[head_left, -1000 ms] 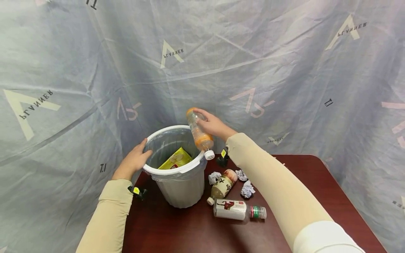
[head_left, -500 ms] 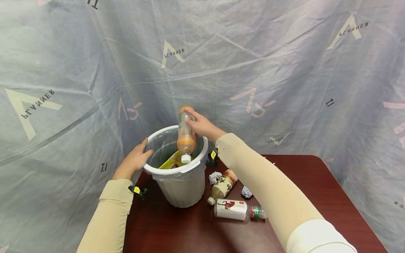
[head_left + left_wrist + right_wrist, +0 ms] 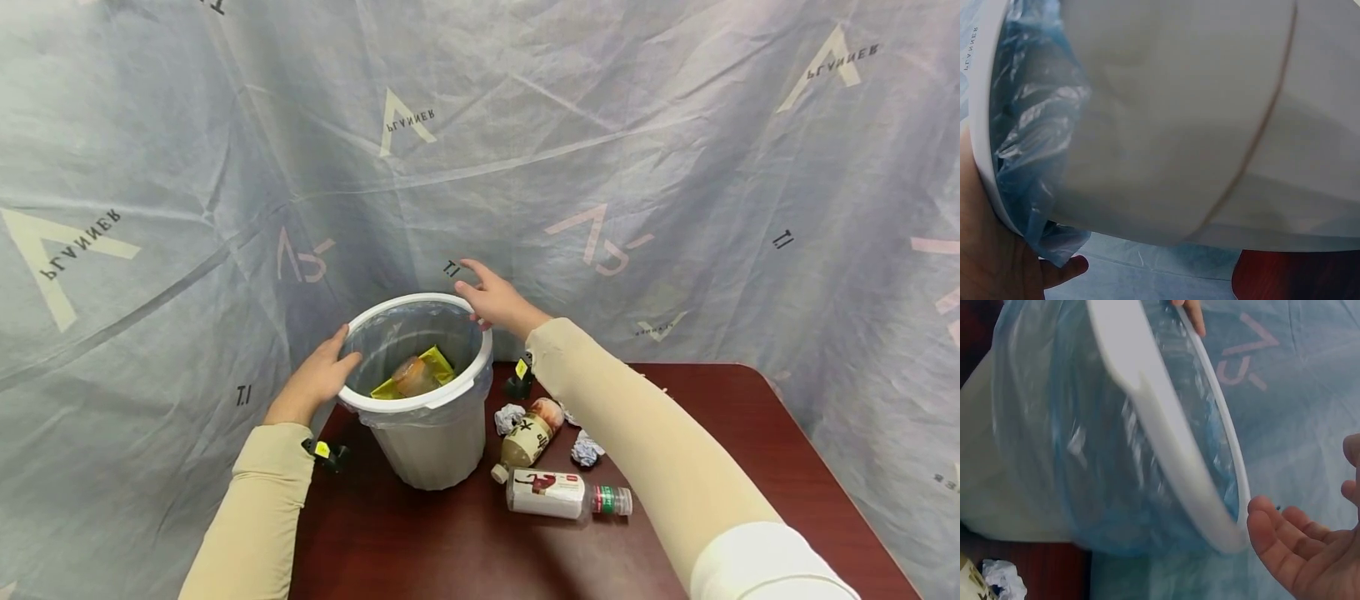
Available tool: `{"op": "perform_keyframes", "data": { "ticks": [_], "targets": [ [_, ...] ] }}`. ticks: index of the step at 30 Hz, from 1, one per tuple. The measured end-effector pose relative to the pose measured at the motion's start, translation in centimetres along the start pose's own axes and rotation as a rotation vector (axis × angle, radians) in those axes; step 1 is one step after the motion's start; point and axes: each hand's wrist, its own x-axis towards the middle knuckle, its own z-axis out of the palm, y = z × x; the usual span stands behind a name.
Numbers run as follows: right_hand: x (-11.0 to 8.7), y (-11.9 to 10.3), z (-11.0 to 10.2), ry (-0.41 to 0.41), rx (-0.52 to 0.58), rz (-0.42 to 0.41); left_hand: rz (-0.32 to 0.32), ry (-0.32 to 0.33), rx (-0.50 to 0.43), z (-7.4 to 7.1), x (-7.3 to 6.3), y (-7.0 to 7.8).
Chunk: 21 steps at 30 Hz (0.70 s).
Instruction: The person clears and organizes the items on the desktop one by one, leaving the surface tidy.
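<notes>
A light trash can [image 3: 427, 450] with a white rim and clear liner stands on the table. My left hand [image 3: 318, 379] holds its rim at the left, thumb over the edge; the left wrist view shows this hand [image 3: 997, 250] at the rim beside the bunched liner [image 3: 1041, 144]. Inside the can, an orange-ended plastic bottle [image 3: 415, 377] lies over a yellow packet [image 3: 437, 365]. Above the far right of the rim my right hand [image 3: 498, 302] is empty, fingers spread. In the right wrist view its fingertips [image 3: 1263, 531] are right by the rim [image 3: 1166, 431].
Right of the can lie a tea-coloured bottle [image 3: 527, 437], a clear bottle [image 3: 547, 493] with a white label, and crumpled paper balls, one [image 3: 510, 419] near the can and another [image 3: 587, 450] under the right forearm. A grey printed curtain [image 3: 525, 167] hangs behind the dark red table [image 3: 465, 542].
My right hand carried the orange-ended bottle left over the can and let go of it; the bottle now lies inside. The hand has moved back right. My left hand has stayed at the rim.
</notes>
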Motion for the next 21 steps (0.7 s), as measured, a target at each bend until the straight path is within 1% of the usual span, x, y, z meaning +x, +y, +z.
{"op": "perform_keyframes", "data": {
  "ticks": [5,11,14,17,21],
  "targets": [
    [-0.4,1.8,-1.3,0.039,-0.021,0.0,-0.001,0.003,0.003,0.2,0.2,0.1],
    [-0.9,4.7,-4.0,0.118,0.014,-0.002,0.027,0.01,0.003,0.1,0.2,0.3],
    [-1.5,6.4,-5.4,0.126,0.021,0.012,0.024,0.005,-0.002,-0.1,0.1,0.4],
    [-2.3,8.3,-6.8,0.13,0.005,0.025,0.015,0.0,-0.004,-0.1,0.1,0.2],
    [-3.5,10.9,-8.1,0.127,-0.003,0.041,0.008,-0.005,0.0,-0.1,0.1,-0.1]
  ]
}}
